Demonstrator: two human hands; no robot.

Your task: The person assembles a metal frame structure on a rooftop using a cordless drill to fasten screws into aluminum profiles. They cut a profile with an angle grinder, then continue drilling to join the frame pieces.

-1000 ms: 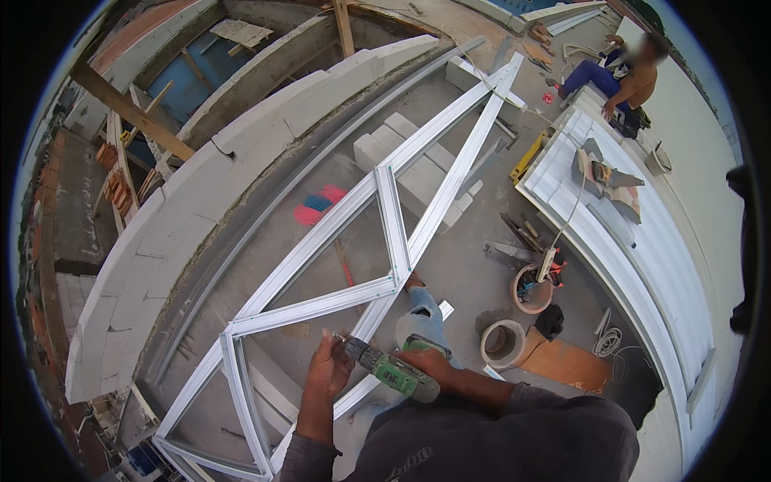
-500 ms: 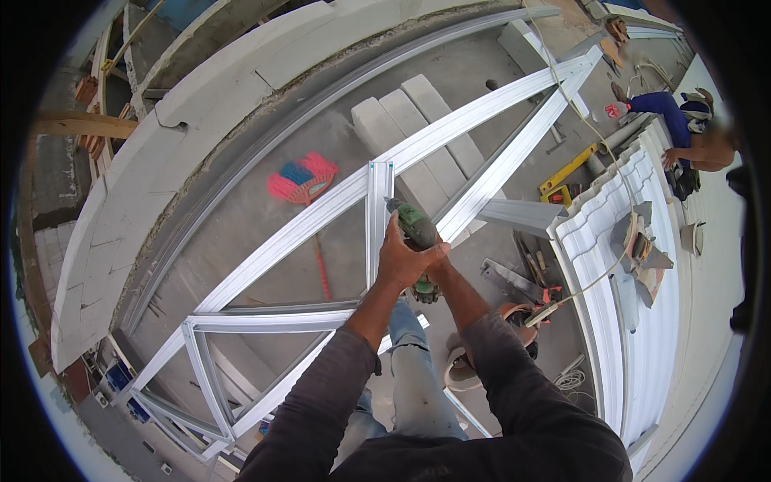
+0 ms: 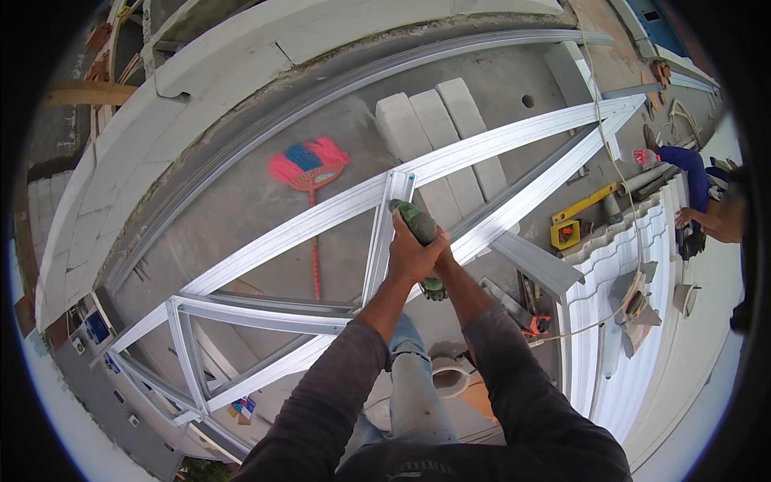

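Note:
Both my hands close round a green and black cordless drill [image 3: 418, 224], held over a silver metal truss [image 3: 277, 245]. My left hand [image 3: 407, 255] grips the drill's body from the left, thumb up along its side. My right hand [image 3: 441, 255] wraps the grip from the right; its fingers are mostly hidden. The drill's front end points at the upper part of a short metal strut [image 3: 379, 241], near where that strut meets the truss's long top member. Whether the bit touches the metal cannot be made out.
Pale blocks [image 3: 438, 132] lie beneath the truss. A pink and blue broom [image 3: 312, 165] is on the floor beyond it. To the right are a yellow level [image 3: 584, 205], corrugated white sheets [image 3: 614, 273], a cord [image 3: 620, 173] and a seated person [image 3: 697, 181]. A low wall [image 3: 241, 72] curves behind.
The view has shifted, so the truss and surroundings appear displaced and the strut leans more. My hands keep their hold on the drill, which remains near the strut's upper end.

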